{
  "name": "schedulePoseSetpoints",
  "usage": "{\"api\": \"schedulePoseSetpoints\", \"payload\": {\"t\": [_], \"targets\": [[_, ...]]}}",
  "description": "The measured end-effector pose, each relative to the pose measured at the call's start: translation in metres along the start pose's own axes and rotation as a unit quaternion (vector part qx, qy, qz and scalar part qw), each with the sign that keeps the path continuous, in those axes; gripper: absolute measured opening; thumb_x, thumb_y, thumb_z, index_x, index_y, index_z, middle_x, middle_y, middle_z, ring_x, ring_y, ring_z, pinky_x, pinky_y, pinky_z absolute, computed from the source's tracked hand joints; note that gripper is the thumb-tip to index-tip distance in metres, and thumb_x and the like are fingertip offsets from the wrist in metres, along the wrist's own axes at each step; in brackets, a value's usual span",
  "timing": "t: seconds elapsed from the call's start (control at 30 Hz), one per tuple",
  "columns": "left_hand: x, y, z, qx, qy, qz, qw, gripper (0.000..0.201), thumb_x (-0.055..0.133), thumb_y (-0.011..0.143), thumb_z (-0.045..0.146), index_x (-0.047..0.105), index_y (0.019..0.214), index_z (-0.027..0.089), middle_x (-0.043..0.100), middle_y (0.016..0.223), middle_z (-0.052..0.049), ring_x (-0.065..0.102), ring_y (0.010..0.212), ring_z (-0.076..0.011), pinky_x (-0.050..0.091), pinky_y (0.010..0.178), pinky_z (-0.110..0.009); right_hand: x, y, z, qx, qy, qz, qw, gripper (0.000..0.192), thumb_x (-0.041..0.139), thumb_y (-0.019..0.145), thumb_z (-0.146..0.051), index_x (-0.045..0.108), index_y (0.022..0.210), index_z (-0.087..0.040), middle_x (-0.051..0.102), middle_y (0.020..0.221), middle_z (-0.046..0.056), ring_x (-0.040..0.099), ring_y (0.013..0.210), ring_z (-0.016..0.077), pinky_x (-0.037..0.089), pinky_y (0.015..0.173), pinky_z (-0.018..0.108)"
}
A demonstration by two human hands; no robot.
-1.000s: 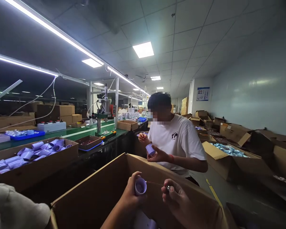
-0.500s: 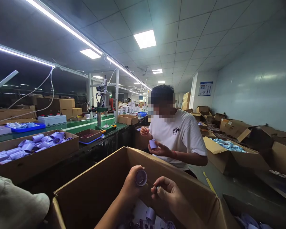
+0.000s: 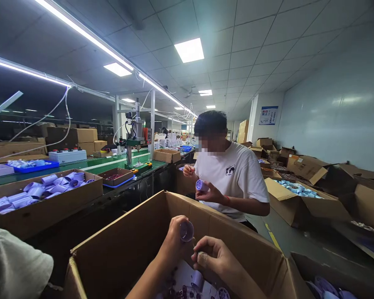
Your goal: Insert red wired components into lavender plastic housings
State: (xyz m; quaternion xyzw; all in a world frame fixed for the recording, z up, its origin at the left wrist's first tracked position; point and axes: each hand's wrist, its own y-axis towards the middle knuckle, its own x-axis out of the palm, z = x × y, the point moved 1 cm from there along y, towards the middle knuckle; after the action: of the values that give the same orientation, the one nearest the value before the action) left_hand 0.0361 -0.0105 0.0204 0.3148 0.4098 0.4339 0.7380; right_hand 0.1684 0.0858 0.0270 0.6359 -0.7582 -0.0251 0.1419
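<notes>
My left hand (image 3: 173, 237) is closed around a purple plastic cup-shaped part (image 3: 187, 231), its round open end turned toward me. Just right of it, my right hand (image 3: 216, 255) pinches something small between thumb and fingertips; the fingers mostly hide it. A strip of tape or bandage wraps the right thumb. Both hands are over a large cardboard box (image 3: 118, 236). Inside, below my hands, lie a purple cylinder (image 3: 198, 280), a spoked purple part (image 3: 223, 293) and several small dark red pieces (image 3: 183, 290).
Facing me, a co-worker (image 3: 237, 178) holds a similar purple part (image 3: 202, 185). To the left, a box of purple cylinders (image 3: 40, 191) and a box of red pieces (image 3: 115, 176) stand by a press machine (image 3: 137, 137). Cardboard boxes (image 3: 305, 203) line the right.
My right hand has shifted slightly left and down, and the purple part in my left hand has tilted and risen a little. The co-worker has turned their purple part to show its spoked end.
</notes>
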Motion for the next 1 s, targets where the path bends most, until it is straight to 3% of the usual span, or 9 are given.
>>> {"api": "schedulePoseSetpoints", "payload": {"t": [0.1,0.2,0.37,0.53,0.7,0.87,0.93,1.0], "targets": [[0.000,-0.002,-0.002,0.066,0.030,0.012,0.997,0.041,0.056,0.065,0.007,0.047,0.103,0.020,0.057,0.102,-0.008,0.058,0.094,-0.0201,0.052,0.078,-0.035,0.003,0.000,0.002,0.005,-0.007,-0.005,1.000,0.040,0.082,0.060,-0.044,0.062,0.078,-0.014,0.066,0.073,0.001,0.061,0.061,0.0108,0.046,0.062,0.025],[-0.001,-0.006,-0.001,0.095,0.032,-0.011,0.995,0.050,0.052,0.065,0.004,0.043,0.112,0.021,0.053,0.108,-0.009,0.055,0.100,-0.0213,0.051,0.082,-0.038,0.005,0.000,0.002,0.002,-0.012,-0.002,1.000,0.039,0.082,0.060,-0.044,0.061,0.078,-0.015,0.065,0.071,0.001,0.058,0.060,0.0105,0.044,0.060,0.024],[-0.001,-0.009,0.004,0.045,0.022,-0.074,0.996,0.071,0.061,0.056,0.007,0.040,0.123,0.020,0.047,0.115,-0.012,0.050,0.105,-0.0260,0.048,0.090,-0.045,0.004,0.000,0.004,-0.013,-0.020,-0.018,1.000,0.034,0.078,0.064,-0.043,0.062,0.078,-0.016,0.061,0.069,0.000,0.051,0.058,0.0086,0.039,0.057,0.022],[0.003,-0.008,0.008,-0.001,0.042,-0.100,0.994,0.052,0.065,0.056,0.009,0.055,0.105,0.020,0.052,0.105,-0.010,0.051,0.096,-0.0247,0.052,0.083,-0.042,0.002,-0.001,0.004,-0.017,-0.074,-0.024,0.997,0.030,0.071,0.070,-0.043,0.065,0.080,-0.015,0.053,0.066,-0.002,0.041,0.058,0.0076,0.032,0.055,0.022],[0.007,-0.008,0.007,0.003,0.011,-0.047,0.999,0.038,0.059,0.059,0.007,0.057,0.095,0.021,0.058,0.104,-0.008,0.053,0.102,-0.0248,0.050,0.088,-0.043,0.003,0.001,0.001,-0.048,-0.083,0.013,0.995,0.036,0.070,0.073,-0.046,0.062,0.093,-0.017,0.058,0.081,0.001,0.049,0.072,0.0129,0.039,0.067,0.025],[0.011,-0.011,0.003,-0.023,-0.025,-0.028,0.999,0.038,0.056,0.063,0.010,0.055,0.100,0.021,0.058,0.100,-0.008,0.058,0.091,-0.0210,0.053,0.080,-0.039,-0.002,0.007,0.014,-0.109,-0.134,0.058,0.983,0.037,0.058,0.082,-0.053,0.052,0.098,-0.020,0.058,0.081,0.001,0.052,0.067,0.0130,0.043,0.065,0.027],[0.013,-0.012,0.004,0.016,-0.014,-0.015,1.000,0.040,0.054,0.063,0.009,0.051,0.102,0.021,0.056,0.103,-0.008,0.057,0.094,-0.0213,0.053,0.079,-0.037,-0.002,0.008,0.019,-0.131,-0.205,0.100,0.965,0.031,0.059,0.082,-0.050,0.055,0.092,-0.020,0.057,0.079,0.001,0.052,0.068,0.0142,0.044,0.065,0.027],[0.014,-0.013,0.008,0.072,-0.013,-0.007,0.997,0.047,0.055,0.064,0.009,0.045,0.108,0.021,0.052,0.108,-0.009,0.055,0.099,-0.0217,0.052,0.080,-0.037,-0.001,0.007,0.021,-0.175,-0.280,0.174,0.927,0.022,0.066,0.078,-0.041,0.060,0.087,-0.021,0.056,0.085,0.002,0.053,0.075,0.0158,0.045,0.070,0.028]]}}
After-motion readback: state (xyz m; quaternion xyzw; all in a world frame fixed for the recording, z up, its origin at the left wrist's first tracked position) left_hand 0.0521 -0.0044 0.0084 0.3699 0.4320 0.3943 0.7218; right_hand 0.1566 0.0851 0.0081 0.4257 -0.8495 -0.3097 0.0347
